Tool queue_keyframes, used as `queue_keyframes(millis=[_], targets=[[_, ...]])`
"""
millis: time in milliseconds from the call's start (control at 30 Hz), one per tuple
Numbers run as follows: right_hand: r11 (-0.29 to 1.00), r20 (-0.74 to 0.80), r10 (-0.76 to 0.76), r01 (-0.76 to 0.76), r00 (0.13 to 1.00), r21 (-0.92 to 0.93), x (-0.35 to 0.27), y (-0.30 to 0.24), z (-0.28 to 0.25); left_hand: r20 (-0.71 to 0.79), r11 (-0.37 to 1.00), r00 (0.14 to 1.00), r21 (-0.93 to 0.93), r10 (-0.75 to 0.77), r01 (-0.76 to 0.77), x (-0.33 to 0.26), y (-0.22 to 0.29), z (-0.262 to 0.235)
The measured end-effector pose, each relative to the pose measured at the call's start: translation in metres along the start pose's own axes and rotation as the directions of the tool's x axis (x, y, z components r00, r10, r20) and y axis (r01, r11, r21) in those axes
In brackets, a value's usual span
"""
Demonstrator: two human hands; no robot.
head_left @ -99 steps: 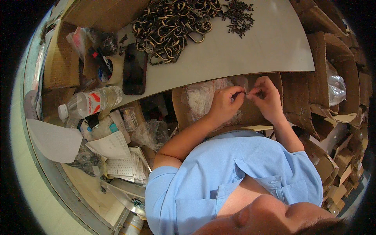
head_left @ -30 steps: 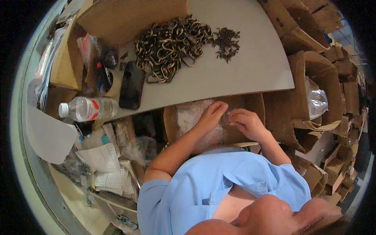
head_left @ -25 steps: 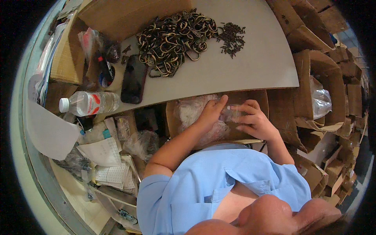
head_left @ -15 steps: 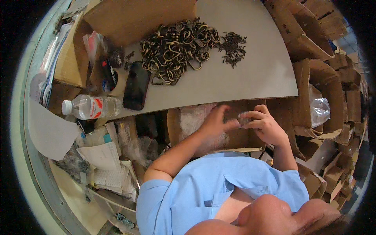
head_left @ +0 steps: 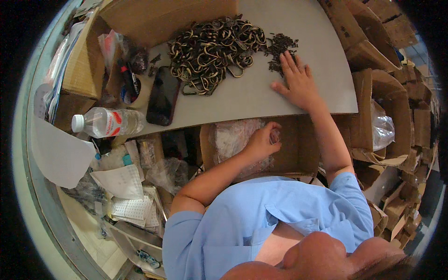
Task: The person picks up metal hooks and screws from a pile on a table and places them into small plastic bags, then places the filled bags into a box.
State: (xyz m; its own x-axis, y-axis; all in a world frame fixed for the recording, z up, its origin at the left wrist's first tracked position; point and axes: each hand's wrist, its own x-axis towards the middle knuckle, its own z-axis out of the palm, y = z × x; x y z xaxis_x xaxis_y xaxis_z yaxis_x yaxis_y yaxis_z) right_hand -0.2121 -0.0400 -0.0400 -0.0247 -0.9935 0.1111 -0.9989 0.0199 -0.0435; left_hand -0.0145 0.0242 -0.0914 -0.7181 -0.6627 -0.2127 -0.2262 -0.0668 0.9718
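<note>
On the table, my right hand [head_left: 301, 86] lies palm down with fingers stretched out, its fingertips at the near right edge of a pile of small dark screws [head_left: 280, 44]. It appears to hold nothing. My left hand [head_left: 261, 144] is curled around a small clear plastic bag [head_left: 274, 136], partly hidden by the fingers; its contents are too small to make out. This hand hovers over an open cardboard box [head_left: 298, 151] below the table edge. Left of the screws sits a heap of bronze-coloured metal clasps [head_left: 212, 51], shaped like snap hooks.
A dark phone [head_left: 163, 95] and a water bottle [head_left: 109, 123] stand left of the clasps. Clear plastic bags [head_left: 233, 137] fill the box's left side. Cardboard boxes [head_left: 382, 116] crowd the right, and papers [head_left: 133, 205] lie at lower left.
My right hand has left the small plastic bag and reached forward to the screws. My left hand now has the bag alone, staying over the box.
</note>
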Motion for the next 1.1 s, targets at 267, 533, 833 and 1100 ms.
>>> queue_keyframes(millis=[267, 533, 833, 1100], targets=[[0.99, 0.078, -0.121, 0.114, 0.99, 0.08, -0.058, -0.01, -0.008, 0.049, 0.998, 0.997, -0.012, -0.058, 0.059, 0.002, -0.011, 0.001], [0.755, -0.133, 0.151, -0.027, 0.979, 0.656, -0.069, 0.013, -0.017, 0.038, 0.996, 0.999, -0.089, -0.001, 0.005, 0.005, -0.023, 0.006], [0.752, -0.075, 0.177, -0.086, 0.981, 0.654, -0.061, 0.007, -0.017, 0.042, 0.995, 0.999, -0.1, 0.015, -0.011, 0.005, -0.017, 0.004], [0.875, -0.172, 0.076, 0.017, 0.982, 0.483, -0.055, 0.01, -0.014, 0.041, 0.995, 0.999, -0.099, 0.013, -0.009, 0.008, -0.025, 0.011]])
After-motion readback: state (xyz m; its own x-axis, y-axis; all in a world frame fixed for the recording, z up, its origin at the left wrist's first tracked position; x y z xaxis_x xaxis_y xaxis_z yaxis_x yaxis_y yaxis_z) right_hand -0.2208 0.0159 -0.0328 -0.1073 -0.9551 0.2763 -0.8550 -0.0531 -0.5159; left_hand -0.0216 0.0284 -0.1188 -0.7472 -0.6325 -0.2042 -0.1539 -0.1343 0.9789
